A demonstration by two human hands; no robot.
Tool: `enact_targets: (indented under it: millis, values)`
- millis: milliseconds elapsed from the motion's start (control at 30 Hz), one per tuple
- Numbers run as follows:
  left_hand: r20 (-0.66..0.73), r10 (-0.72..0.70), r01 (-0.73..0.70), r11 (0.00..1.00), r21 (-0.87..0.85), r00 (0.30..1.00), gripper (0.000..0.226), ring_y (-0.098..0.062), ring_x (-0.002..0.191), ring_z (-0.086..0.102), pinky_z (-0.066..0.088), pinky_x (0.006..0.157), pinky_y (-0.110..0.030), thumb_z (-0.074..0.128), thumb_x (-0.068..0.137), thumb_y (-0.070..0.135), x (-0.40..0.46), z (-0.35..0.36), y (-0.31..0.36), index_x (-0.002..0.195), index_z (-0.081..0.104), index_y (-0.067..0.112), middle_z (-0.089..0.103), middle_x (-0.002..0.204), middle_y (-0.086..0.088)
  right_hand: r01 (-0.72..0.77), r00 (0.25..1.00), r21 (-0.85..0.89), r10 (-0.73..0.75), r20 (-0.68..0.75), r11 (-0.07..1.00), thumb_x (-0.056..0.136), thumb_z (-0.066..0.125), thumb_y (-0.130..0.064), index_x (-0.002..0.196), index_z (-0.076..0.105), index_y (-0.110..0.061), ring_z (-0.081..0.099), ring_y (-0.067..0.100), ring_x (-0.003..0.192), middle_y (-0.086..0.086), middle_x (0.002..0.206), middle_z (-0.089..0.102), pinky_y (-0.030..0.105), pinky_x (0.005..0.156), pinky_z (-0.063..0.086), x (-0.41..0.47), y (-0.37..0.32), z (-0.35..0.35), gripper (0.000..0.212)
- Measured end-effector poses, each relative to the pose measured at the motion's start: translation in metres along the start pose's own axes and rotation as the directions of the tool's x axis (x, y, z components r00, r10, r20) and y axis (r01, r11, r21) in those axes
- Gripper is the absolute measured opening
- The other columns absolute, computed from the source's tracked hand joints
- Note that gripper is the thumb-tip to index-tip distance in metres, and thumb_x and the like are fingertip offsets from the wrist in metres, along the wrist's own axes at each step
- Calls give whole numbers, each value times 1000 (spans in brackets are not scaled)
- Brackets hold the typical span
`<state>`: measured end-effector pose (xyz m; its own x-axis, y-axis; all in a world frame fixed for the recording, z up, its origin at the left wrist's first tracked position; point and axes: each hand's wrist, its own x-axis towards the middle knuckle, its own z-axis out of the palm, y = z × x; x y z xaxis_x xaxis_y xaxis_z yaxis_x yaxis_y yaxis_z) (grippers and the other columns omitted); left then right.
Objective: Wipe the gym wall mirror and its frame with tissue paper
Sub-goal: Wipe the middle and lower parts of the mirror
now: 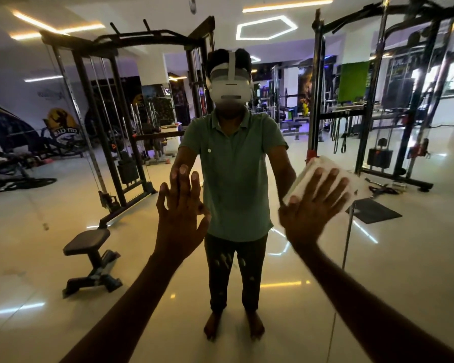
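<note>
The wall mirror (pixel 63 258) fills the whole view and reflects me and the gym behind. A thin vertical seam (pixel 346 244) between mirror panels runs down at the right. My left hand (pixel 180 213) lies flat on the glass with fingers spread and straight, holding nothing. My right hand (pixel 312 205) presses a folded pad of white tissue paper (pixel 323 166) flat against the glass, just left of the seam, fingers straight over it. No frame edge shows.
Only reflections appear in the glass: a person in a green shirt (pixel 233 179), a black bench (pixel 89 247) at the left, cable racks (pixel 121 127) at left and right, and a shiny tiled floor.
</note>
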<state>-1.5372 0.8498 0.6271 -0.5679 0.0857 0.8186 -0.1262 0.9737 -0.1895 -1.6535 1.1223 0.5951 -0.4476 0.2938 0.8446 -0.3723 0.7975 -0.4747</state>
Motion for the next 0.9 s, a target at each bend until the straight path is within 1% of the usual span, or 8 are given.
enact_targets:
  millis: [100, 167, 233, 300, 433, 533, 700, 900]
  values:
    - [3, -24, 24, 999, -23, 1000, 96, -31, 160, -8, 1, 127, -53, 53, 95, 55, -11, -1, 7, 165, 6, 9, -1, 172, -20, 282, 949, 60, -287, 127, 958, 106, 35, -51, 168, 6, -18, -1, 45, 160, 15, 175, -3, 68, 126, -2, -64, -60, 26, 76]
    - [16, -42, 42, 999, -23, 999, 97, -35, 160, -1, 7, 127, -57, 54, 94, 56, -32, 5, 8, 165, 9, 7, 0, 172, -20, 588, 781, 82, -591, 200, 805, 107, 41, -48, 168, 10, -20, -1, 43, 160, 12, 175, -3, 67, 126, -4, -99, -63, 38, 74]
    - [36, -45, 45, 999, -4, 998, 101, -37, 159, 3, 12, 125, -61, 57, 91, 57, -51, 10, 3, 165, 9, 7, 2, 172, -21, 722, 667, 64, -719, 195, 688, 108, 39, -45, 167, 13, -21, -1, 40, 161, 9, 176, -1, 64, 127, -5, -92, -47, 36, 68]
    - [52, -29, 27, 999, 24, 998, 105, -38, 159, 4, 12, 125, -62, 62, 90, 56, -58, 15, -5, 165, 7, 9, 2, 172, -20, 704, 688, 61, -700, 190, 708, 107, 42, -42, 168, 9, -20, -1, 38, 161, 7, 176, -2, 62, 127, -4, -78, -20, 29, 73]
    - [60, -27, 26, 1000, 12, 998, 107, -38, 159, 3, 9, 125, -60, 72, 88, 52, -58, 20, -9, 165, 12, 8, 1, 172, -19, 252, 965, -19, -250, 77, 967, 100, 48, -45, 167, 5, -11, 2, 42, 161, 12, 175, -4, 64, 127, 2, -43, 53, 3, 87]
    - [55, -47, 48, 999, -16, 997, 99, -41, 158, 5, 12, 124, -65, 55, 90, 56, -58, 23, -3, 164, 15, 4, 4, 171, -23, 121, 992, -5, -121, 29, 993, 95, 53, -49, 166, 10, -9, 0, 39, 161, 15, 174, 0, 59, 128, -1, -26, 39, -2, 92]
    - [57, -76, 77, 997, -15, 996, 96, -44, 158, 4, 9, 124, -65, 44, 90, 58, -56, 26, 4, 163, 16, 1, 4, 170, -26, 235, 970, -26, -232, 75, 972, 100, 41, -57, 166, 7, -11, -3, 38, 161, 16, 174, 3, 60, 128, -4, -35, -3, 15, 87]
    - [38, -56, 56, 998, 10, 998, 98, -45, 157, 5, 12, 122, -67, 49, 89, 56, -57, 29, 4, 162, 16, 0, 5, 170, -27, 694, 685, 49, -680, 262, 718, 104, 46, -45, 168, 1, -20, -3, 34, 162, 8, 176, 0, 63, 127, -6, -83, -2, 25, 82]
